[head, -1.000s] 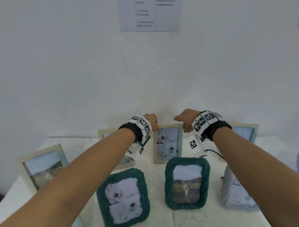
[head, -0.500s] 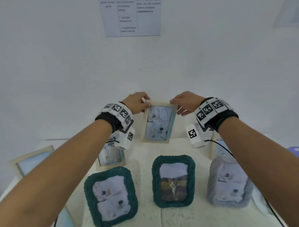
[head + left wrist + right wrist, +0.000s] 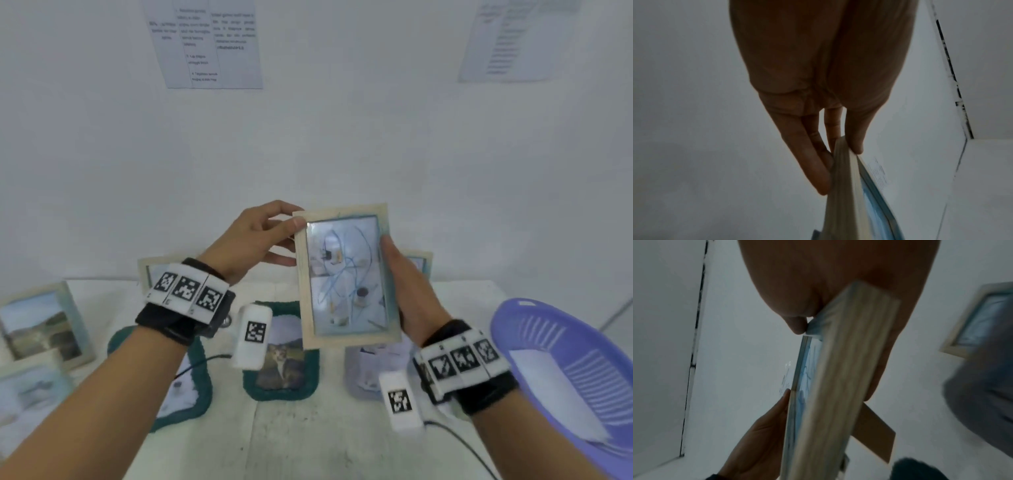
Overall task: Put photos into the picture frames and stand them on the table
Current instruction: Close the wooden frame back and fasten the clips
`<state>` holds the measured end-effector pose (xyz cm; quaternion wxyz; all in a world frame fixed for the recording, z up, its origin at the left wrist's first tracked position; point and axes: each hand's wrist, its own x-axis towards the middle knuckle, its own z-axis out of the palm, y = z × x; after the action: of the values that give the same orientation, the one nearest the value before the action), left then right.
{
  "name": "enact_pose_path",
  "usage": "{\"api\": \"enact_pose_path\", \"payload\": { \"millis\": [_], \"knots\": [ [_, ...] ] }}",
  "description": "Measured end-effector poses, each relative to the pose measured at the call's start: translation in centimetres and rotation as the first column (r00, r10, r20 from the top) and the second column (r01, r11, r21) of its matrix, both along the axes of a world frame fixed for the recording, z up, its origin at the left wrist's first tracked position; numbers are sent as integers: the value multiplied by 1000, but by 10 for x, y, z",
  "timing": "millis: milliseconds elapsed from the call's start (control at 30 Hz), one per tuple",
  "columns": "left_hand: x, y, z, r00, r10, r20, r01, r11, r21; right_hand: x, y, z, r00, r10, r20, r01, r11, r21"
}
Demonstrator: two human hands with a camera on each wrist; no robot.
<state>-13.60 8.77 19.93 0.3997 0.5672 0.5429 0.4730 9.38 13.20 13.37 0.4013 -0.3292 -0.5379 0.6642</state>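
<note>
- Standing tall in the air above the table point(image 3: 342, 442), a pale wooden picture frame point(image 3: 346, 277) was held, its long axis near upright and tilted slightly, its glazed front turned toward the wearer.
- Flat, straight-grained wood was shown along its edge point(image 3: 838, 386), with a blue inner border and a glossy pane over a photo point(image 3: 346, 274) of small objects marked by blue scribbled lines.
- A brown cardboard stand point(image 3: 873, 433) was seen folded out from the back.
- The upper left corner was pinched by the left hand point(image 3: 255, 236), thumb on the front, fingers point(image 3: 813, 164) close together behind.
- The right edge was clasped by the right hand point(image 3: 409, 291), thumb on the front rim, fingers wrapped behind.
- Below, plush teal frames point(image 3: 281, 356) with rounded, wavy borders, a fuzzy grey frame point(image 3: 359, 373) and further pale wooden frames point(image 3: 44, 322) were stood on the white table.
- A lilac slotted plastic basket point(image 3: 561, 373) was placed at the right.
</note>
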Motion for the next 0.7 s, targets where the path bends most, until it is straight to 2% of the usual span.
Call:
{"api": "enact_pose_path", "payload": {
  "millis": [133, 233, 367, 500, 633, 700],
  "knots": [
    [50, -31, -26, 1000, 7, 25, -6, 999, -36, 41, -42, -45, 986, -144, -78, 138, 987, -82],
    [76, -52, -52, 999, 32, 12, -31, 996, -89, 61, -75, -63, 979, -128, -156, 97, 977, -190],
    [104, -83, -90, 979, 180, -95, -189, 977, -96, 78, -104, -77, 979, -111, -170, 62, 961, -269],
    [139, -121, -121, 968, 184, -171, -201, 976, -84, 86, -118, -91, 977, -132, -165, 75, 947, -314],
    [171, -138, -137, 982, 156, -103, -171, 974, -151, 92, -128, -95, 986, -50, -159, -2, 951, -309],
    [185, -139, -136, 992, 127, -13, -127, 980, -155, 94, -132, -99, 983, -39, -179, -18, 952, -306]
  ]
}}
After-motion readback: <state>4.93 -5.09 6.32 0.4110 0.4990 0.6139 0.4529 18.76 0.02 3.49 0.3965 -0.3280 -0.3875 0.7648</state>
